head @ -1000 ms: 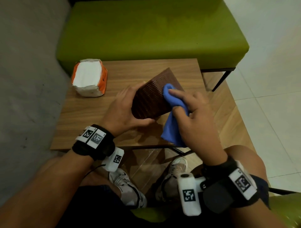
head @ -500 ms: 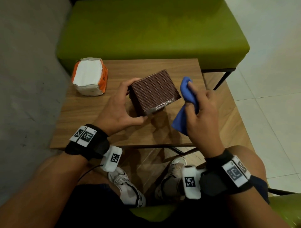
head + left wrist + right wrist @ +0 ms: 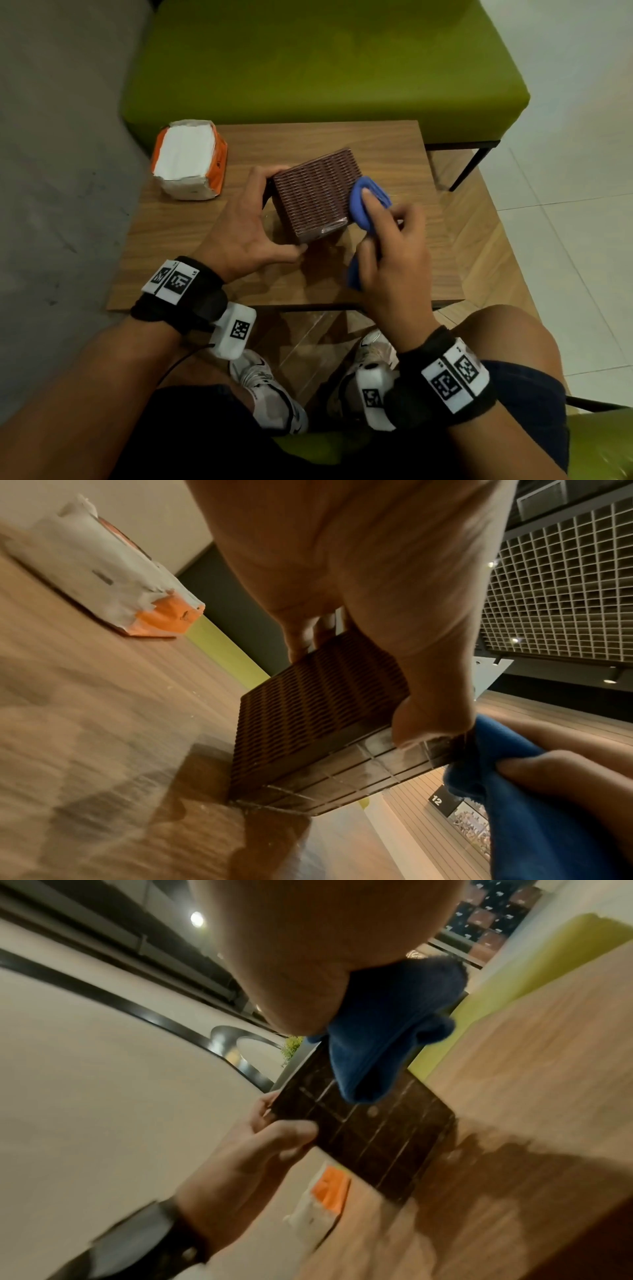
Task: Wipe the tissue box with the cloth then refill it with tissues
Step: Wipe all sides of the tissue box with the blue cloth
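A dark brown woven tissue box (image 3: 315, 193) (image 3: 318, 710) (image 3: 369, 1131) stands tipped on the wooden table (image 3: 191, 260). My left hand (image 3: 246, 226) grips it from the left, thumb at its near corner and fingers behind its far edge. My right hand (image 3: 390, 253) holds a blue cloth (image 3: 368, 202) (image 3: 534, 799) (image 3: 383, 1031) bunched in its fingers and presses it against the box's right side. A pack of white tissues (image 3: 190, 159) (image 3: 113, 577) in orange wrapping lies at the table's far left corner.
A green upholstered bench (image 3: 322, 65) runs behind the table. My knees and shoes (image 3: 270, 394) are under the table's near edge. Grey floor lies to the left, white tiles (image 3: 575, 171) to the right.
The left hand turned the box from a steep tilt to lower on the table. The right hand drew the cloth off to the right, then brought it back against the box's right side.
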`<action>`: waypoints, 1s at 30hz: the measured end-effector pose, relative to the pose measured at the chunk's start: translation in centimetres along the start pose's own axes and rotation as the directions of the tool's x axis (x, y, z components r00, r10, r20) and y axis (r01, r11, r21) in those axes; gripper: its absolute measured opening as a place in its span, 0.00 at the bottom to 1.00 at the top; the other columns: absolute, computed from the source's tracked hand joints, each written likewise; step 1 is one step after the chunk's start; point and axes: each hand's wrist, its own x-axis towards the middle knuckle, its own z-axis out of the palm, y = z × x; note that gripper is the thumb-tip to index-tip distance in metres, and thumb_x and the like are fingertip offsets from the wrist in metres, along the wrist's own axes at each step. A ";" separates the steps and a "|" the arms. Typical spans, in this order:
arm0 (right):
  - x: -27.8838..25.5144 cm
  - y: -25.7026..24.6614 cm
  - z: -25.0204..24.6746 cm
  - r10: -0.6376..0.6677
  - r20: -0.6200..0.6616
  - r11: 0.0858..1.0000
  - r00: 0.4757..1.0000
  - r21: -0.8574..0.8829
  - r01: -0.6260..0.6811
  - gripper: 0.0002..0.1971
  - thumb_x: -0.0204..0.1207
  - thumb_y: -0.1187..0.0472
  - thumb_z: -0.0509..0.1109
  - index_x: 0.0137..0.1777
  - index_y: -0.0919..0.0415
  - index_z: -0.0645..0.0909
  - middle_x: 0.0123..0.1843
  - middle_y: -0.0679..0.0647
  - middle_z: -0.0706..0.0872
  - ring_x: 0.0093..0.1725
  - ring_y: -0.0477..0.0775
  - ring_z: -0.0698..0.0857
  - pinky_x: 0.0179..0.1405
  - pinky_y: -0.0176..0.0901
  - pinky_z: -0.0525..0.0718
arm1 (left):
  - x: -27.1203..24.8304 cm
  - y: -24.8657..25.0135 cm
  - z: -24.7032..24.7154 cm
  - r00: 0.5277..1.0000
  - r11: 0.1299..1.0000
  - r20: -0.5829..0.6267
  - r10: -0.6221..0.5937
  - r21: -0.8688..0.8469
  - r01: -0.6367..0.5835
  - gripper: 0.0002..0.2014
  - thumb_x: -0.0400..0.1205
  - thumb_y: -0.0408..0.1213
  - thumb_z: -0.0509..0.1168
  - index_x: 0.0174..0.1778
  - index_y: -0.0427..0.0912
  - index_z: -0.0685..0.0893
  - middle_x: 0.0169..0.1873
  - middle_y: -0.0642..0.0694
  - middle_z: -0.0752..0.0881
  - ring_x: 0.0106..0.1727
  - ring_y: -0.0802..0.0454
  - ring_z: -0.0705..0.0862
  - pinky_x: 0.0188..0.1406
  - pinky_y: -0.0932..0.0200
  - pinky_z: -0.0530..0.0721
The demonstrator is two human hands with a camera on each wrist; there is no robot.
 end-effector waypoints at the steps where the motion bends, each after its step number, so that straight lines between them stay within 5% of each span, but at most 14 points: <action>1: -0.1 -0.8 0.3 0.045 -0.016 0.999 0.999 0.010 -0.045 0.26 0.83 0.68 0.67 0.82 0.65 0.78 0.61 0.61 0.76 0.51 0.49 0.75 0.43 0.41 0.79 | 0.1 0.1 0.2 1.000 1.000 0.002 0.007 -0.002 -0.007 0.52 0.65 0.34 0.91 0.83 0.40 0.69 0.75 0.58 0.80 0.80 0.62 0.80 0.83 0.56 0.78; 4: -1.9 -4.3 1.6 -0.095 0.145 0.994 0.985 -0.045 0.102 0.27 0.83 0.68 0.70 0.83 0.65 0.78 0.61 0.63 0.77 0.51 0.52 0.77 0.40 0.44 0.79 | 0.2 0.3 0.5 1.000 0.999 0.003 0.020 -0.040 -0.020 0.53 0.65 0.32 0.92 0.83 0.37 0.70 0.75 0.50 0.82 0.79 0.55 0.82 0.82 0.46 0.80; 7: -1.5 -3.6 0.5 -0.195 0.226 0.977 0.954 -0.037 0.208 0.26 0.83 0.65 0.71 0.81 0.64 0.79 0.61 0.62 0.78 0.51 0.54 0.77 0.40 0.45 0.79 | -0.3 0.3 0.3 1.000 0.998 0.004 0.020 -0.052 -0.020 0.53 0.65 0.41 0.91 0.82 0.38 0.69 0.76 0.45 0.82 0.80 0.52 0.82 0.82 0.45 0.80; 10: 0.6 -0.8 -0.7 0.026 -0.013 0.998 1.000 -0.056 -0.027 0.24 0.84 0.64 0.66 0.80 0.64 0.80 0.59 0.58 0.76 0.49 0.53 0.77 0.41 0.48 0.83 | -0.5 0.6 0.4 1.000 1.000 -0.015 0.017 -0.008 -0.017 0.52 0.65 0.39 0.90 0.82 0.41 0.69 0.75 0.52 0.80 0.80 0.56 0.80 0.84 0.47 0.79; 12: 0.9 -1.4 -0.4 0.103 -0.045 0.992 0.994 -0.065 -0.106 0.23 0.85 0.65 0.66 0.80 0.64 0.80 0.58 0.57 0.74 0.49 0.53 0.77 0.41 0.49 0.83 | -0.4 0.6 0.8 1.000 1.000 -0.020 0.024 0.001 -0.024 0.51 0.66 0.37 0.90 0.82 0.42 0.69 0.74 0.55 0.79 0.80 0.56 0.80 0.84 0.47 0.80; 17: -1.7 -3.7 0.4 -0.224 0.260 0.958 0.939 -0.116 0.261 0.24 0.86 0.63 0.66 0.82 0.62 0.79 0.61 0.62 0.77 0.52 0.53 0.75 0.40 0.41 0.75 | -0.8 0.3 0.7 1.000 0.999 -0.008 0.025 -0.039 -0.025 0.52 0.65 0.41 0.90 0.83 0.42 0.69 0.74 0.54 0.81 0.78 0.56 0.82 0.81 0.48 0.81; 19: -0.8 -1.5 -0.4 -0.114 0.145 0.983 0.983 -0.126 0.133 0.25 0.85 0.61 0.66 0.81 0.62 0.80 0.62 0.63 0.78 0.51 0.52 0.76 0.42 0.43 0.80 | -1.0 0.4 0.5 1.000 1.000 0.001 0.022 -0.018 -0.022 0.53 0.65 0.45 0.89 0.83 0.44 0.68 0.75 0.57 0.80 0.79 0.58 0.81 0.82 0.51 0.79; 21: -0.3 -0.8 -1.0 0.059 0.028 0.995 0.998 -0.079 -0.056 0.24 0.85 0.60 0.64 0.81 0.61 0.80 0.61 0.62 0.77 0.52 0.53 0.77 0.44 0.46 0.82 | -0.8 0.6 0.7 1.000 0.999 0.002 0.026 0.021 -0.026 0.53 0.65 0.41 0.90 0.83 0.44 0.68 0.74 0.67 0.76 0.79 0.65 0.78 0.82 0.55 0.78; 22: -0.8 -1.4 -0.8 0.055 0.042 0.995 0.998 -0.084 -0.052 0.24 0.86 0.60 0.64 0.81 0.61 0.80 0.62 0.61 0.77 0.52 0.53 0.78 0.44 0.47 0.83 | -0.6 0.7 0.9 1.000 0.999 0.004 0.030 0.031 -0.030 0.54 0.64 0.37 0.91 0.84 0.43 0.69 0.73 0.69 0.75 0.78 0.67 0.78 0.82 0.54 0.79; 26: -3.5 -2.3 -0.3 -0.159 0.198 0.983 0.967 -0.062 0.174 0.23 0.84 0.64 0.70 0.79 0.61 0.83 0.61 0.64 0.79 0.52 0.54 0.78 0.42 0.45 0.82 | -0.5 0.5 1.1 0.998 0.998 0.011 0.056 0.005 -0.056 0.53 0.64 0.34 0.93 0.83 0.39 0.70 0.74 0.52 0.80 0.79 0.55 0.81 0.81 0.47 0.80; 30: -1.5 1.5 -1.0 0.140 -0.109 0.990 0.984 0.004 -0.140 0.25 0.83 0.67 0.66 0.81 0.61 0.82 0.59 0.62 0.77 0.53 0.43 0.71 0.52 0.22 0.71 | -0.3 0.3 0.9 0.998 0.998 0.002 0.058 0.025 -0.058 0.52 0.64 0.31 0.92 0.81 0.43 0.69 0.75 0.49 0.79 0.80 0.54 0.80 0.83 0.43 0.80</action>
